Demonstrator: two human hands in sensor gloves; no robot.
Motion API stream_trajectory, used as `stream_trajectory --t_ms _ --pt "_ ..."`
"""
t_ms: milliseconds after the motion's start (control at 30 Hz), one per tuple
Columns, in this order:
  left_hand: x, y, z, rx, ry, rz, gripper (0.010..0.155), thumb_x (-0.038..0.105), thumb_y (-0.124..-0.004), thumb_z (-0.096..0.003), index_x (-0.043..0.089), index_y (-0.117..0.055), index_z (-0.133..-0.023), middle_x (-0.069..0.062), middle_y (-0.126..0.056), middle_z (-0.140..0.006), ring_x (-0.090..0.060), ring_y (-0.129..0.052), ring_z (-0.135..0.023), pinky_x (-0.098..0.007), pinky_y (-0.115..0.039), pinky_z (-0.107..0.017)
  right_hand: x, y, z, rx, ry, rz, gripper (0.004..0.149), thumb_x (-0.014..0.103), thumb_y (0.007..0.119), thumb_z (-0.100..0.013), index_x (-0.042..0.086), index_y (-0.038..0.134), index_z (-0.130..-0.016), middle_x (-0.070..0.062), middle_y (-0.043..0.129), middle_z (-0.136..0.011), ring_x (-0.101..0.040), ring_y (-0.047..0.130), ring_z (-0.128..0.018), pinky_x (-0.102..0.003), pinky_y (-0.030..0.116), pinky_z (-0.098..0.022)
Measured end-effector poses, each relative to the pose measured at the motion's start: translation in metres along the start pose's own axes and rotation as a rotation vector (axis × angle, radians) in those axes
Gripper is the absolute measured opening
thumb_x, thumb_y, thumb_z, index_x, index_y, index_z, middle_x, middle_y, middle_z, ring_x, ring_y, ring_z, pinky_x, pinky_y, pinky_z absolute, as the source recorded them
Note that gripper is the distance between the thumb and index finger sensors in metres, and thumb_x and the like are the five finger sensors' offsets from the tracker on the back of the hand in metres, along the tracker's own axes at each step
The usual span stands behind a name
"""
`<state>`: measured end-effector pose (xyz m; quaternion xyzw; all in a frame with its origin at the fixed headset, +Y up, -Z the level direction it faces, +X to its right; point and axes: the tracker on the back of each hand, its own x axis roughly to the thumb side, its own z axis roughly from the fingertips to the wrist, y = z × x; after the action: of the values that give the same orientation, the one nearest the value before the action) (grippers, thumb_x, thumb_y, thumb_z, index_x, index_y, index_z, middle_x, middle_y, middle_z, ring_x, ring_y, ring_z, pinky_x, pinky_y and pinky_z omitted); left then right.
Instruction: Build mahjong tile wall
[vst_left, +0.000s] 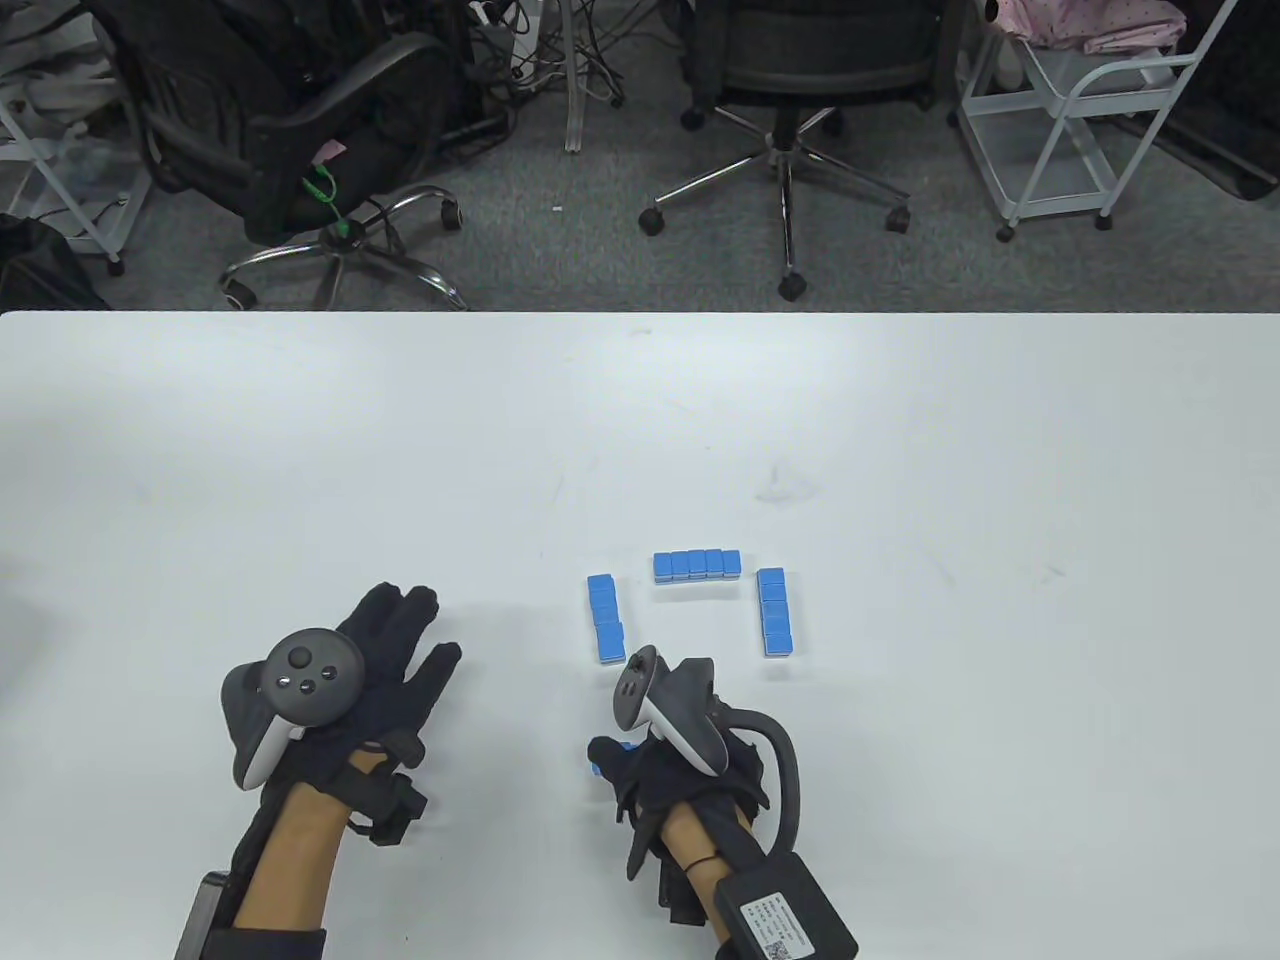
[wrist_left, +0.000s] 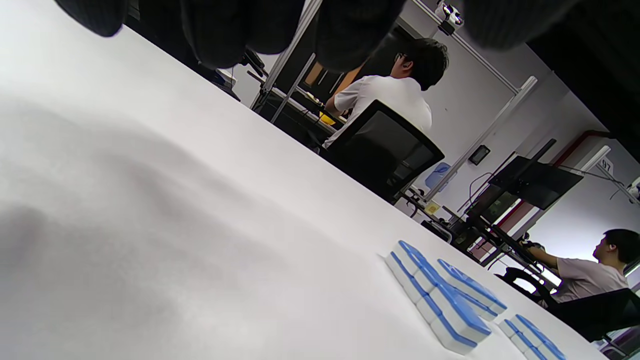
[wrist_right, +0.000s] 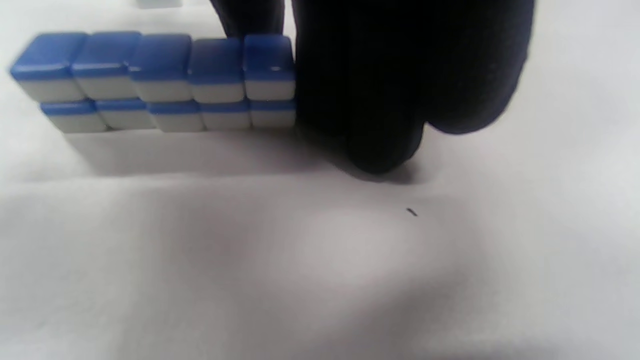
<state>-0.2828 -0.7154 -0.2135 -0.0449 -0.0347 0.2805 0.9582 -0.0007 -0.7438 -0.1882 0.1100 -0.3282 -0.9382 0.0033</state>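
Three short tile rows (vst_left: 697, 565) sat toward the table's (vst_left: 900, 420) near edge, forming a square open on the near side. A fourth row (wrist_right: 160, 82), two tiles high, ran crosswise with its end right against the right hand's (vst_left: 680, 740) fingers (wrist_right: 390, 90), though whether they pinched it I couldn't tell. The left hand (vst_left: 340, 680) lay flat with fingers spread, farther off, so the right looked like the one to slide that row in.

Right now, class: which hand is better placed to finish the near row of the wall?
Right hand: its fingers touch that stacked near row. The left hand lies flat, apart.
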Motion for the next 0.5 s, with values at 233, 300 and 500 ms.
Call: stream_trajectory --t_ms 233,300,500 --pt "0.003 -0.002 -0.002 -0.014 -0.011 -0.007 0.075 0.068 -0.059 -0.0472 0.031 -0.051 -0.112 -0.008 -0.037 -0.119 -0.041 -0.049 -0.109 -0.074 -0.043 -0.074 0.019 0.003 -0.002 0.030 0.077 0.097 0.100 0.083 0.046 -0.025 0.018 0.038 -0.100 -0.020 0.075 -0.090 -0.041 0.090 -0.073 -0.059 0.078 -0.052" --pt "0.003 -0.001 -0.001 -0.017 -0.006 -0.007 0.075 0.068 -0.059 -0.0473 0.030 -0.052 -0.112 -0.008 -0.037 -0.119 -0.041 -0.049 -0.109 -0.074 -0.043 -0.074 0.023 0.004 -0.002 0.024 0.097 0.123 0.100 0.084 0.046 -0.025 0.018 0.037 -0.100 -0.021 0.075 -0.091 -0.042 0.090 -0.074 -0.059 0.078 -0.052" --pt "0.003 -0.002 0.000 -0.027 -0.001 -0.005 0.075 0.068 -0.059 -0.0473 0.030 -0.052 -0.112 -0.009 -0.037 -0.119 -0.042 -0.049 -0.108 -0.074 -0.043 -0.074 0.029 0.003 0.007 0.027 0.145 0.189 0.103 0.084 0.044 -0.025 0.015 0.034 -0.100 -0.023 0.073 -0.092 -0.045 0.089 -0.074 -0.060 0.078 -0.052"
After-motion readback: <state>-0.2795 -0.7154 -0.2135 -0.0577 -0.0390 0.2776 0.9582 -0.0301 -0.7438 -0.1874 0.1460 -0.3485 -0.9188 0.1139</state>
